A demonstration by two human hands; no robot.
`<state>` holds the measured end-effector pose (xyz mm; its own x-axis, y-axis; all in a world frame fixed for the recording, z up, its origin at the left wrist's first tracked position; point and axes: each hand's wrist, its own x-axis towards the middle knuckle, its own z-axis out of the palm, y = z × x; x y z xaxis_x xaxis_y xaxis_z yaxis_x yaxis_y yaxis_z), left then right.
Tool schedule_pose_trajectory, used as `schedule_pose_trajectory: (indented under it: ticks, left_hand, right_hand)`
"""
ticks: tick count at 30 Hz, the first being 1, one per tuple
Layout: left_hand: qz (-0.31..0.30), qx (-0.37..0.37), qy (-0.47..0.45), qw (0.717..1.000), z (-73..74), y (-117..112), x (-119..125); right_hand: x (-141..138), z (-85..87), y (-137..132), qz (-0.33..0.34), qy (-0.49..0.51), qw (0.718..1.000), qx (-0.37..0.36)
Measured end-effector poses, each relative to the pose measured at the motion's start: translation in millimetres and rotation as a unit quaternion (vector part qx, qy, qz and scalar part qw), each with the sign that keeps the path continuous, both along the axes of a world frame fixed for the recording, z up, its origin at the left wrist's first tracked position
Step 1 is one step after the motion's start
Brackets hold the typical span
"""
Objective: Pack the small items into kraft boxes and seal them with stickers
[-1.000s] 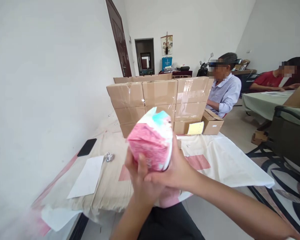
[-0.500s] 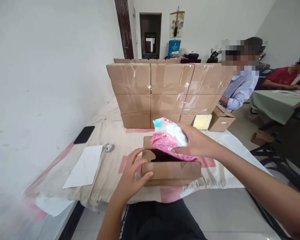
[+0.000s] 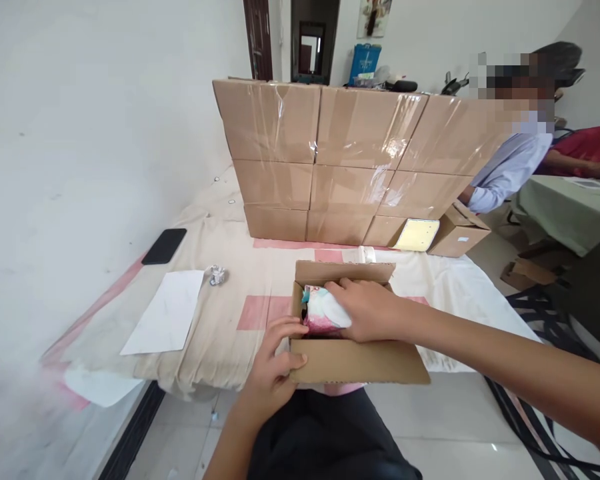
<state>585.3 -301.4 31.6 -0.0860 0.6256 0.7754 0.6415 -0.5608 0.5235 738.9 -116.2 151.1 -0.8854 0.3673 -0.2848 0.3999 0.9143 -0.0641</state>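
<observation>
An open cardboard box [image 3: 355,363] sits at the near edge of the cloth-covered table [image 3: 220,333]. My right hand [image 3: 367,308] is inside it, pressing down on a pink, white and teal soft packet [image 3: 320,313] with closed fingers. My left hand [image 3: 275,363] grips the box's near left corner, thumb on the front flap.
A wall of taped cardboard boxes [image 3: 350,160] stands across the back of the table. A black phone [image 3: 164,246], a white sheet [image 3: 166,312] and a crumpled foil ball [image 3: 218,275] lie at left. A yellow pad [image 3: 417,235] and small box [image 3: 457,230] sit at right. Two people sit beyond.
The packet went from held up in both hands to down inside the open box. My left hand moved to the box's corner and my right hand followed the packet in.
</observation>
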Motion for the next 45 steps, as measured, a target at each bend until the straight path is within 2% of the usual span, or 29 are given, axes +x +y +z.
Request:
schedule_pose_trajectory:
  ticks: [5, 14, 19, 24, 30, 33, 36, 38, 40, 43, 45]
  left_hand:
    - [-0.005, 0.005, -0.011, 1.0, -1.0, 0, 1]
    - [-0.015, 0.01, -0.017, 1.0, -4.2, 0, 0]
    - [0.002, 0.015, -0.016, 1.0, -3.1, 1, 2]
    - [-0.007, 0.014, -0.028, 0.999, -2.4, 3, 4]
    - [-0.02, -0.008, -0.043, 0.999, -2.6, 2, 8]
    - [-0.022, -0.023, -0.06, 0.998, -8.4, 2, 9]
    - [-0.019, -0.024, -0.08, 0.996, -16.8, 7, 10]
    - [-0.01, -0.008, -0.088, 0.996, -20.3, 11, 12]
    - [-0.002, 0.007, -0.088, 0.996, -20.5, 14, 13]
    - [-0.002, -0.002, -0.108, 0.994, -16.7, 15, 12]
    - [0.011, -0.03, -0.136, 0.99, -13.8, 15, 8]
  right_hand:
    - [-8, -13.0, 4, 0.011, -0.032, 0.999, -0.043]
    - [-15, -29.1, -4, -0.011, -0.035, 0.999, -0.027]
    - [-14, -36.4, -4, -0.003, -0.025, 1.0, -0.007]
    - [-8, -26.7, 1, 0.001, -0.019, 0.999, -0.038]
    - [24, -7.3, 30, 0.008, -0.003, 0.982, -0.19]
    - [46, 1.4, 38, -0.002, 0.038, 0.981, -0.191]
    - [64, 2.3, 35, 0.049, 0.102, 0.982, -0.15]
    - [75, -4.6, 32, 0.084, 0.214, 0.966, -0.12]
    - [89, -18.5, 30, 0.069, 0.365, 0.925, -0.074]
    - [114, -50.5, 29, -0.033, 0.513, 0.858, 0.01]
    - [130, -74.0, 26, -0.116, 0.523, 0.845, -0.013]
